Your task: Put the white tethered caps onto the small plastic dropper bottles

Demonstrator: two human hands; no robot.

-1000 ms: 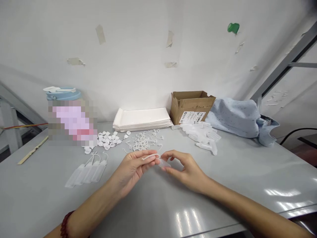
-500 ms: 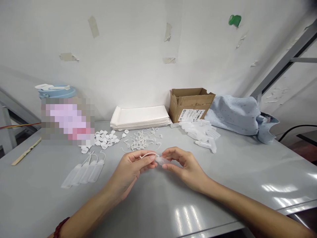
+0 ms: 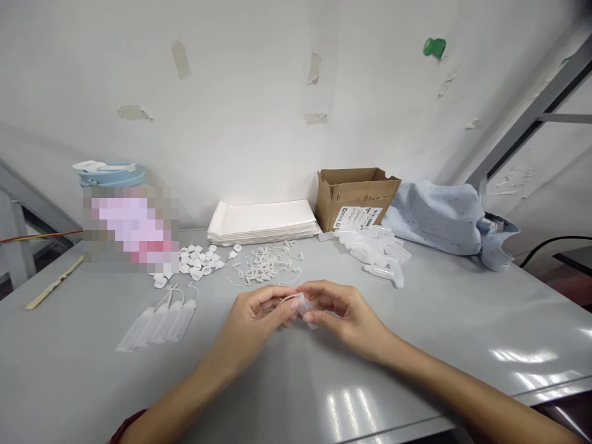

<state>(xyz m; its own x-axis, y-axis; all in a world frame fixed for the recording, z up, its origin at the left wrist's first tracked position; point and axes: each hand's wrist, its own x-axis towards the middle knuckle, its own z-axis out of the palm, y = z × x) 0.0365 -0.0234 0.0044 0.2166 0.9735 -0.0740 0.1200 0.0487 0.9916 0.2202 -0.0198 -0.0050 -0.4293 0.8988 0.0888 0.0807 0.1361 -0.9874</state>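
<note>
My left hand (image 3: 259, 314) and my right hand (image 3: 340, 311) meet over the middle of the grey table (image 3: 296, 382). Between their fingertips sits a small clear plastic tube (image 3: 305, 306). The left fingers pinch a thin white strap piece (image 3: 289, 299) at the tube's end, while the right fingers pinch the tube's body. Just behind the hands lies a scatter of white strap pieces (image 3: 266, 265). A row of finished tubes with straps (image 3: 160, 320) lies to the left.
White caps (image 3: 198, 260) lie behind the finished row. Loose clear tubes (image 3: 377, 250) are piled before an open cardboard box (image 3: 354, 194). A stack of white sheets (image 3: 263, 221), a blue cloth (image 3: 439, 216) and a blue-lidded container (image 3: 108, 172) line the wall.
The left hand's fingers have curled in closer to the tube, and the strap, which stuck out above the fingers before, is now pressed down at the tube's end.
</note>
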